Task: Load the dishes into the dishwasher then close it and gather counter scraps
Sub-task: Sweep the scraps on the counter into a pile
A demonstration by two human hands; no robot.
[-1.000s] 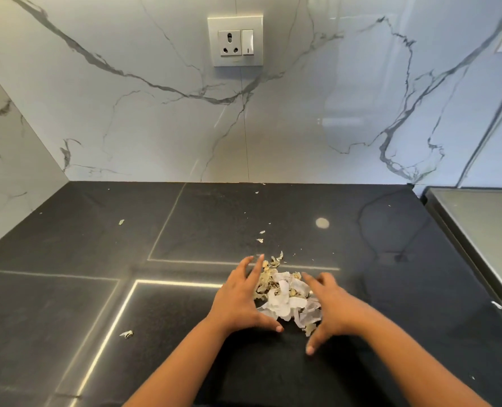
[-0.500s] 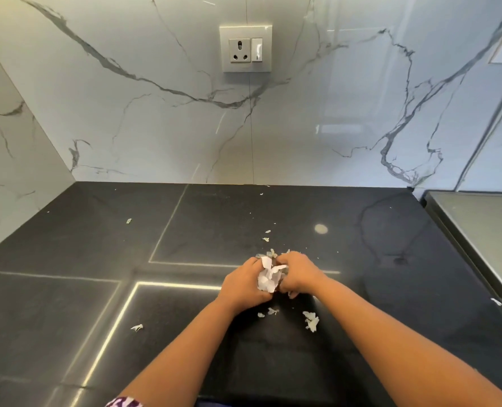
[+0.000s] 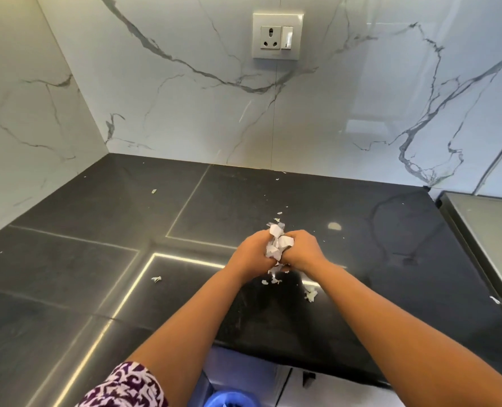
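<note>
A bunch of white and pale scraps (image 3: pixel 277 243) is squeezed between both my hands above the black counter (image 3: pixel 97 259). My left hand (image 3: pixel 251 255) curls round the bunch from the left, my right hand (image 3: pixel 302 251) from the right. A few bits hang below the hands. Loose scraps lie on the counter: a small clump (image 3: pixel 310 294) near my right forearm, a few crumbs (image 3: pixel 270 281) under the hands, one piece (image 3: pixel 156 279) to the left, tiny flakes (image 3: pixel 279 220) behind the hands. No dishwasher is in view.
Marble walls close the counter at the back and left, with a socket plate (image 3: pixel 277 36) high on the back wall. A grey steel surface (image 3: pixel 487 230) adjoins on the right. The counter's front edge (image 3: pixel 273 352) runs below my arms, with something blue (image 3: pixel 229 399) beneath.
My hands went from cupping the flat pile on the counter to closing on it and lifting the bunch. A few scraps dropped out and stayed on the counter.
</note>
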